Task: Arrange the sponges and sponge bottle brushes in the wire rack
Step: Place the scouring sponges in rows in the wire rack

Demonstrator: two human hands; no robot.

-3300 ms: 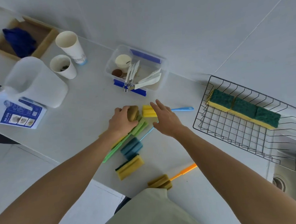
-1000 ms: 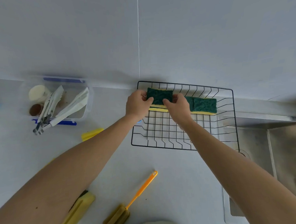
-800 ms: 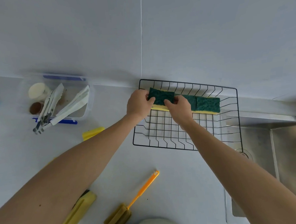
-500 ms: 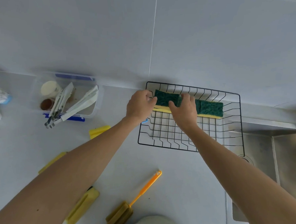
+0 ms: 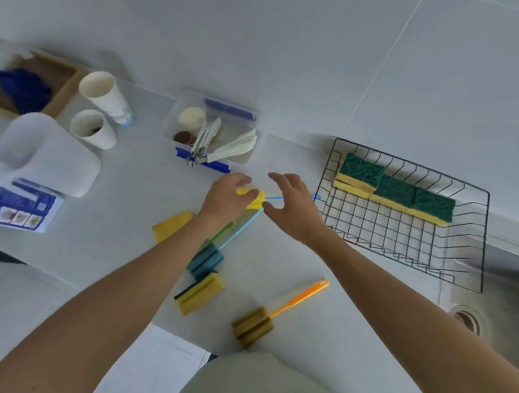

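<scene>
The black wire rack (image 5: 404,236) stands at the right with several green-and-yellow sponges (image 5: 396,189) lined along its far side. My left hand (image 5: 225,198) closes on the yellow head of a sponge brush (image 5: 254,198) with a blue handle. My right hand (image 5: 292,206) hovers open just right of it, fingers spread over the handle. On the counter lie a yellow sponge (image 5: 171,225), a teal sponge brush (image 5: 204,260), a yellow-and-black sponge (image 5: 200,292) and an olive brush with an orange handle (image 5: 276,309).
A clear tub of utensils (image 5: 216,132) sits behind my hands. Two paper cups (image 5: 97,114), a white jug (image 5: 42,153), a leaflet (image 5: 18,207) and a wooden tray (image 5: 27,85) crowd the left. The sink (image 5: 499,319) lies at the right, below the rack.
Both hands left the sponge in the rack and came back left to the pile. My left hand has closed on the yellow brush head; the view swung left.
</scene>
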